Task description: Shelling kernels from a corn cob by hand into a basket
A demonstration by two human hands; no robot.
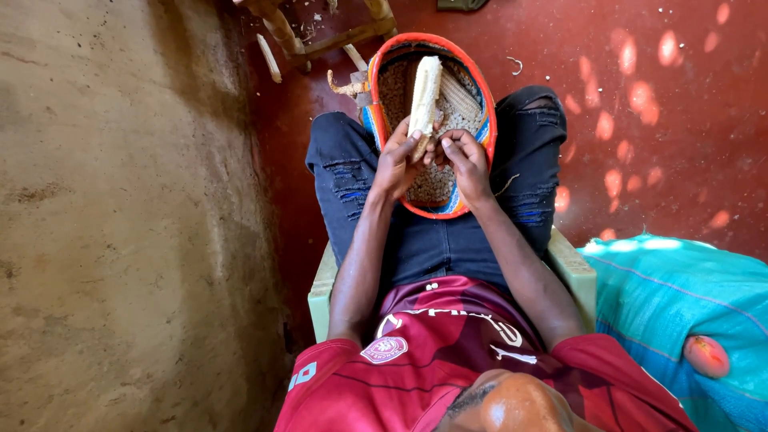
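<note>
A pale maize cob (425, 92), mostly stripped of kernels, is held upright over a woven basket (488, 120) with an orange rim and striped sides. My left hand (398, 164) grips the cob's lower end. My right hand (467, 160) presses its thumb and fingers against the cob's base beside the left hand. The basket rests on my lap between my knees and holds loose maize kernels (436, 182) and another cob (462, 96) lying inside.
I sit on a pale green chair (322, 288). A rough mud wall (120, 224) rises at the left. The floor (664, 144) is red. A wooden stool's legs (320, 36) stand ahead. Blue-green cloth (680, 296) lies at the right.
</note>
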